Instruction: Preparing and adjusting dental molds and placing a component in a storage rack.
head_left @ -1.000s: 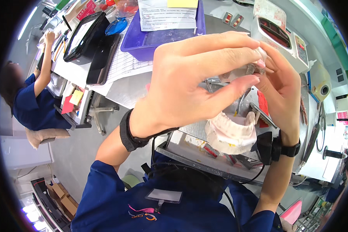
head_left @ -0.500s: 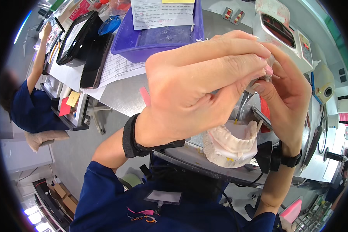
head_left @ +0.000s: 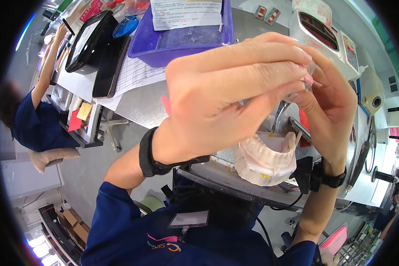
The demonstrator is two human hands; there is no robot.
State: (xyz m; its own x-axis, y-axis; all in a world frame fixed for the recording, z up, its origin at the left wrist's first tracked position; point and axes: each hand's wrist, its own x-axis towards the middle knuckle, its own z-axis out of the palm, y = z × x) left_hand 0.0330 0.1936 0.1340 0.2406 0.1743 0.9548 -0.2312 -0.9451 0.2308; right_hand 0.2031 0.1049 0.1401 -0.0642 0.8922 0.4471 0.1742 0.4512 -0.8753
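Note:
My left hand (head_left: 228, 95) and my right hand (head_left: 331, 106) meet above the bench, fingertips pinched together. Between them is a small piece with a pink part (head_left: 308, 79) and a greyish, see-through part; fingers cover most of it, so its kind is unclear. Both hands seem closed on this piece. Just below them a dental cast (head_left: 266, 166) in white and pinkish plaster, with a row of teeth, lies near the bench's front edge. Behind it, partly hidden by my hands, are a metal tool (head_left: 299, 131) and something red.
A purple tray (head_left: 150, 55) holding a printed sheet stands beyond my left hand. Left of it are a phone (head_left: 111, 66) and a black-framed device (head_left: 88, 42). A white machine (head_left: 323, 35) stands far right. At far left, a co-worker's arm (head_left: 46, 73) reaches over another bench.
The view has shifted slightly, so the cast appears a little higher. My hands keep nearly the same grip, with a slight movement of the fingertips. The co-worker's hand has moved a little.

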